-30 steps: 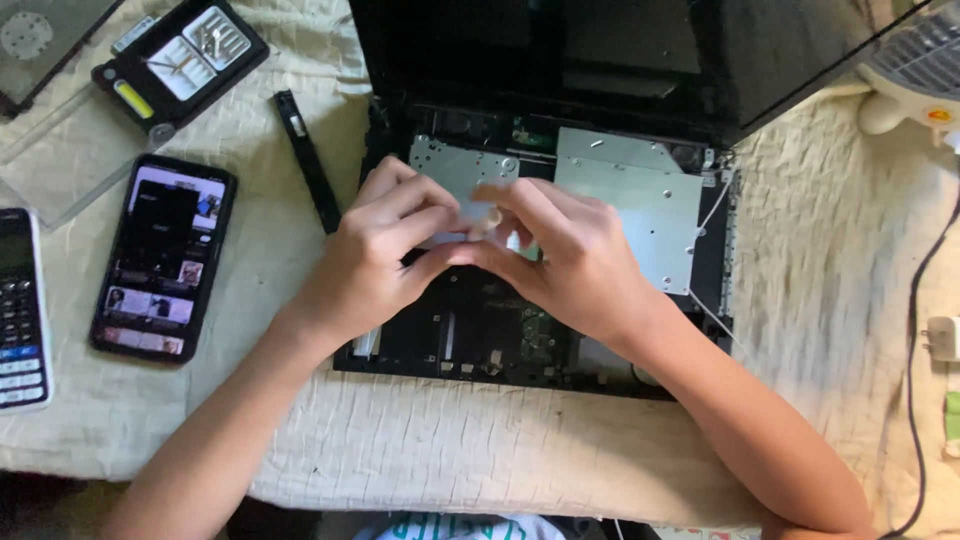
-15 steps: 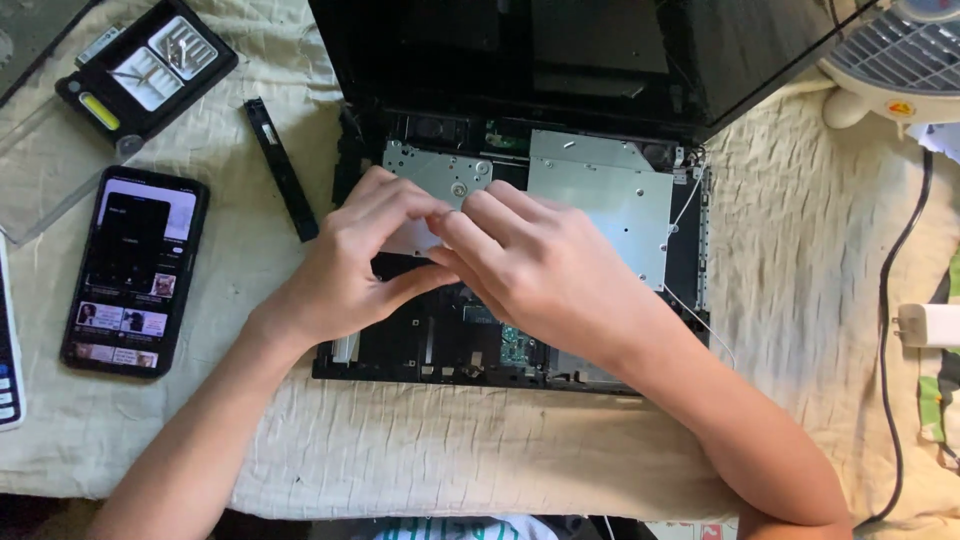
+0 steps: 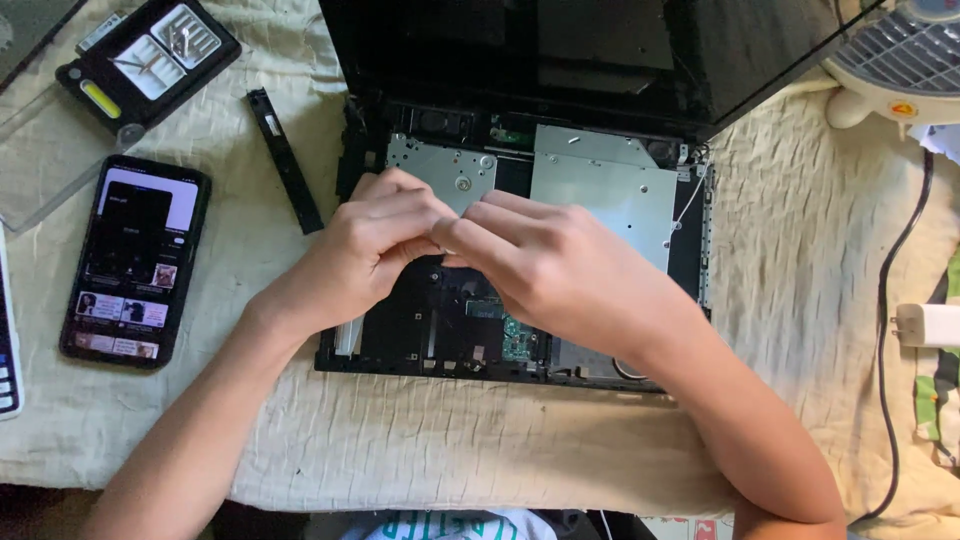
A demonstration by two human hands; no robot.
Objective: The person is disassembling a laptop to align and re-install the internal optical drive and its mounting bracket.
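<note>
An opened black laptop (image 3: 400,365) lies on a cream cloth with its keyboard cover off, so silver metal plates (image 3: 610,200) and a green circuit board (image 3: 520,340) show. My left hand (image 3: 370,245) and my right hand (image 3: 560,270) meet over the middle of the base. Their fingertips are pinched together just below the smaller silver plate (image 3: 445,170). Whatever lies between the fingers is hidden. The dark screen (image 3: 600,50) leans back behind the hands.
A lit smartphone (image 3: 135,260) lies to the left, with a thin black strip (image 3: 285,160) beside the laptop. A black tool case (image 3: 150,60) and a clear lid (image 3: 45,165) sit at the back left. A white fan (image 3: 900,60), a black cable (image 3: 885,300) and a white plug (image 3: 925,325) are on the right.
Both hands stay pinched together over the same spot on the laptop base. The view has shifted slightly, so the things on the table sit a little further left in frame.
</note>
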